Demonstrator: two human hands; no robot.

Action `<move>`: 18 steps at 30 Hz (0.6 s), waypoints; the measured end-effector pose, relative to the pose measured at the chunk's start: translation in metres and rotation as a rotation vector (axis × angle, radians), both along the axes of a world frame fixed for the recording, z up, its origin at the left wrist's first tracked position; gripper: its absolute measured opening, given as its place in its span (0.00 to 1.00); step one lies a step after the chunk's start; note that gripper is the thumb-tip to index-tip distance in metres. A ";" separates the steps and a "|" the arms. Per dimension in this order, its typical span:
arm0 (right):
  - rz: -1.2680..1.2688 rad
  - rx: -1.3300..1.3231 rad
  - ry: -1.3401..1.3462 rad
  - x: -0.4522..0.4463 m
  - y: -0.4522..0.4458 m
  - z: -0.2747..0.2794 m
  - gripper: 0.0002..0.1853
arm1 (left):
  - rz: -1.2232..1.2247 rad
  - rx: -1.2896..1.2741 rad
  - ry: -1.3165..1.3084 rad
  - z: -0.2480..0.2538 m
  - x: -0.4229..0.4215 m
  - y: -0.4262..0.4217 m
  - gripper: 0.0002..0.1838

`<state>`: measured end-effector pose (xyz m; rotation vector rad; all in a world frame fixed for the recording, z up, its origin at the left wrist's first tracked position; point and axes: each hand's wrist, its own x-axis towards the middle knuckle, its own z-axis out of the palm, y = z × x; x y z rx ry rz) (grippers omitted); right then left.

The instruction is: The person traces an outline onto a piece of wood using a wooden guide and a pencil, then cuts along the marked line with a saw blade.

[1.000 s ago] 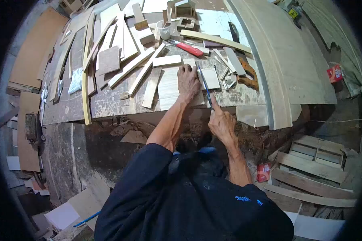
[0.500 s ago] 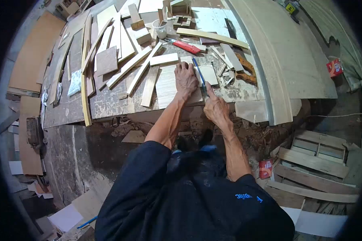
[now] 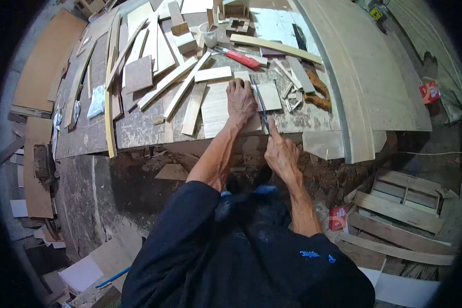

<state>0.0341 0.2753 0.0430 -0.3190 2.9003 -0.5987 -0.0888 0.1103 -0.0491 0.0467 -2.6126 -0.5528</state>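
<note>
My left hand [image 3: 242, 104] presses down with curled fingers on a pale, thin wooden board [image 3: 214, 114] at the table's front edge. Just right of it, my right hand [image 3: 282, 155] is closed around the near end of a saw [image 3: 261, 101], whose narrow bluish blade I see nearly edge-on. The blade lies along the board's right part, pointing away from me; its handle is hidden in the hand. Close beyond the blade is a small pale wooden piece [image 3: 268, 96]. A wooden strip [image 3: 194, 109] rests left of the board.
On the worktable [image 3: 138, 134] lie several wood strips, a red-handled tool [image 3: 243, 59], a saw with an orange-brown handle [image 3: 319, 93], and a plastic cup [image 3: 208, 35]. A long curved panel [image 3: 339, 77] runs along the right. Wooden frames [image 3: 398, 210] stand low at right.
My right hand has drawn back toward me with the saw, past the table's front edge. My left hand stays on the board; the whole view has shifted slightly.
</note>
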 end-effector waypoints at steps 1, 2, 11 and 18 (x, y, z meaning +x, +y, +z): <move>0.007 -0.032 0.011 -0.007 -0.002 -0.011 0.36 | -0.012 0.011 -0.011 -0.003 0.002 0.001 0.15; 0.015 -0.066 0.033 -0.023 -0.006 -0.019 0.37 | -0.014 0.015 0.011 -0.003 0.002 0.001 0.16; -0.015 -0.040 -0.073 -0.011 -0.005 -0.006 0.37 | -0.011 -0.021 -0.012 -0.004 0.003 0.001 0.17; -0.031 -0.025 -0.109 0.001 -0.003 0.000 0.37 | 0.009 -0.004 0.066 -0.008 -0.003 0.002 0.16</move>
